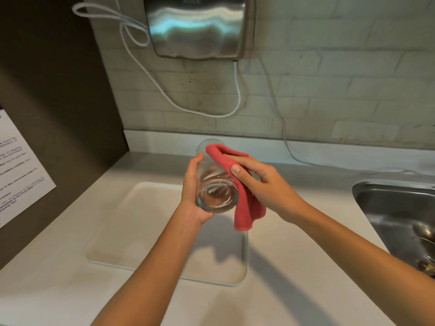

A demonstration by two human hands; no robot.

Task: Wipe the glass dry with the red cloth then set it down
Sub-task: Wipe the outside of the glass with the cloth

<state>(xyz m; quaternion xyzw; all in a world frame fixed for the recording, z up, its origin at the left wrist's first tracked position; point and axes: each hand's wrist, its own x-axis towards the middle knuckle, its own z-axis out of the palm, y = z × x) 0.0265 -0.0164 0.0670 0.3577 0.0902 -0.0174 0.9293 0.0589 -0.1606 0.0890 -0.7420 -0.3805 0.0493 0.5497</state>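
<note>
Fingers of your left hand (pixel 193 191) wrap the clear glass (pixel 213 184), held tilted over the pale tray (pixel 122 231) with its base toward you, while your right hand (pixel 263 184) pinches the red cloth (pixel 244 203) against the glass's right side, so you look to be mid-wipe. Next you'd likely need to turn the glass in the left grip so the cloth reaches the rest of the wall and the rim. For setting down, the tray beneath is bare and unobstructed; just keep away from the steel sink (pixel 397 208) on your right and the hand dryer (pixel 200 27) cord (pixel 237 90) along the wall.
</note>
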